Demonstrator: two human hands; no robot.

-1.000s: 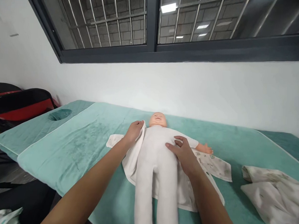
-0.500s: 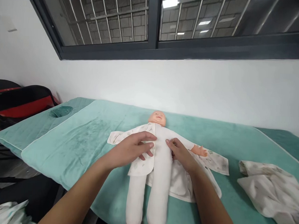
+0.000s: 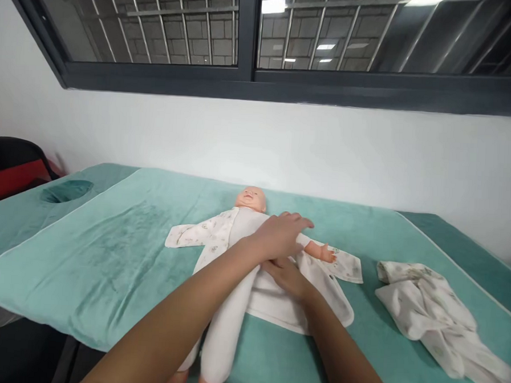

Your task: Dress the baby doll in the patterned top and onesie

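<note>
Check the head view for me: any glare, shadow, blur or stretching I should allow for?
Head view: bright light patches show in the window; head view: soft shadows fall on the green cover beside the crumpled cloth; head view: the left hand looks slightly soft, perhaps motion blur; head view: edges seem wide-angle stretched.

A dark-framed window (image 3: 247, 42) tops the white wall (image 3: 258, 140) — bars (image 3: 182, 9) behind

The left forearm (image 3: 180, 313) partly hides the midsection of the doll (image 3: 231, 322)
</note>
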